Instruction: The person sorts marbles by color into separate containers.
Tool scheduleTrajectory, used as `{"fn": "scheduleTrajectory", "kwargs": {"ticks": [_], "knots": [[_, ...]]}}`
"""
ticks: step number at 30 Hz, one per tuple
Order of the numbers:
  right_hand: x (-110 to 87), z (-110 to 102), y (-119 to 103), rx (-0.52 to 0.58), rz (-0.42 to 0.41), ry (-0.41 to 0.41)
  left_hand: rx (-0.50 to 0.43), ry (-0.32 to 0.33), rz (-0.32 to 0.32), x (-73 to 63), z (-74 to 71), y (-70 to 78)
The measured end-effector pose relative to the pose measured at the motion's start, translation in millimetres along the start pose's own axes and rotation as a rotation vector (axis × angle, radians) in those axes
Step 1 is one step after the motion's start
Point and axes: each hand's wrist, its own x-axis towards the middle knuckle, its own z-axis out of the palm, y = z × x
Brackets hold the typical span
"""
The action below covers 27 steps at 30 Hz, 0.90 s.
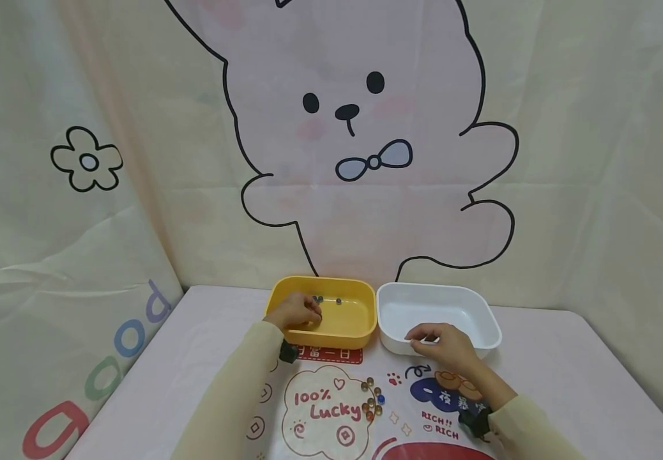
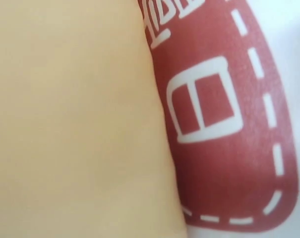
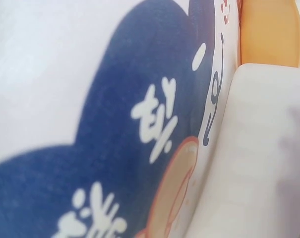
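My left hand (image 1: 296, 310) reaches over the near left side of a yellow tray (image 1: 337, 338), its fingers bent down inside. Several small dark marbles (image 1: 339, 301) lie on that tray's floor, beyond the fingertips. Over the near rim of a white tray (image 1: 495, 329) hovers my right hand (image 1: 445, 346), thumb and index finger curved toward each other with their tips close. I cannot tell whether either hand has a marble between its fingertips. In the right wrist view the white tray's outer wall (image 3: 269, 148) fills the right side. The left wrist view shows mostly a pale yellow sleeve (image 2: 75, 119).
Both trays stand side by side at the table's far edge, before a hanging cloth (image 1: 354, 211) with a bear drawing. Nearer me, several amber-brown marbles (image 1: 371, 402) and a blue marble (image 1: 381, 399) sit loose on the printed tablecloth (image 1: 320, 441).
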Motion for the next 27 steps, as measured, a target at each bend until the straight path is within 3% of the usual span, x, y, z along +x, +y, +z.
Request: {"fn": "scheduleTrajectory", "kwargs": {"ticks": [15, 27], "knots": [[-0.5, -1, -1, -0.017, -0.014, 0.001, 0.118, 0.047, 0.055, -15.1, -14.0, 11.2], [-0.9, -2, -2, -0.031, -0.02, 0.006, 0.176, 0.101, 0.191, -22.9, -14.1, 12.6]]}}
